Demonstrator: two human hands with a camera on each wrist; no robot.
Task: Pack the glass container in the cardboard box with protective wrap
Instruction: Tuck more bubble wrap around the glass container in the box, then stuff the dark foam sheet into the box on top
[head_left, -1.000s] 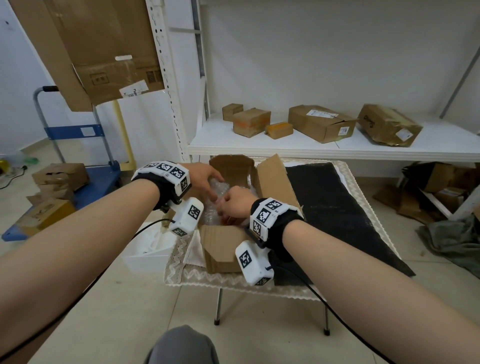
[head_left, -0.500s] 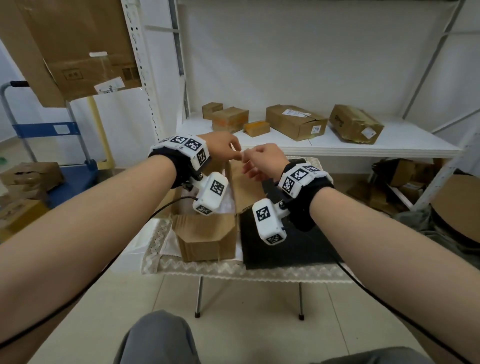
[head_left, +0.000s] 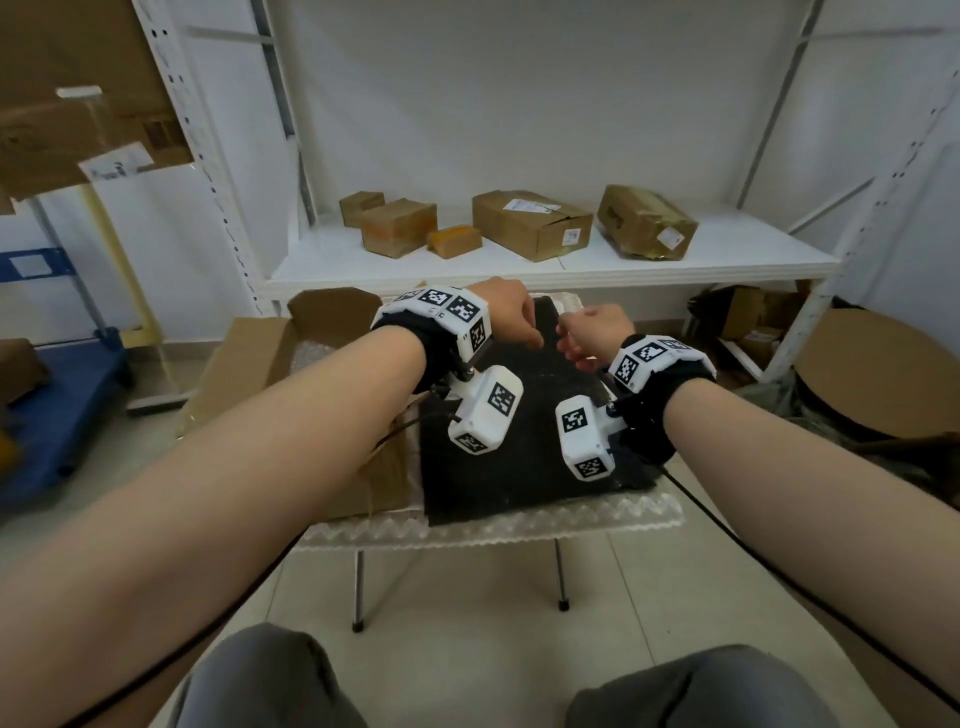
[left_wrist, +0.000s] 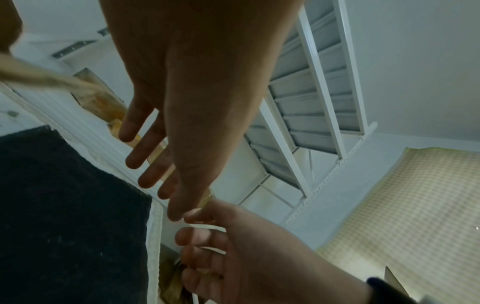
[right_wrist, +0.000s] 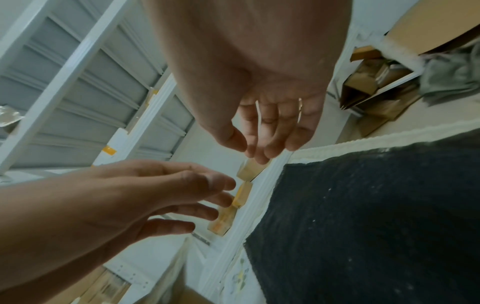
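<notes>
My left hand (head_left: 506, 312) and right hand (head_left: 592, 332) hovered loosely spread, empty, over the table (head_left: 467, 525). The glass container lay hidden under bubble wrap (head_left: 311, 358) inside the cardboard box (head_left: 249, 358); fragile and slippery, I judged: cradle from beneath.

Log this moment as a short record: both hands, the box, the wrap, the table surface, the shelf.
left hand: raised over the black mat, fingers relaxed, holds nothing
right hand: raised beside the left hand, fingers loosely curled, holds nothing
cardboard box: open, flaps up, at the table's left side
bubble wrap: lies inside the box
glass container: not visible
black mat: on the table, right of the box
shelf: behind the table, carries several cardboard parcels
</notes>
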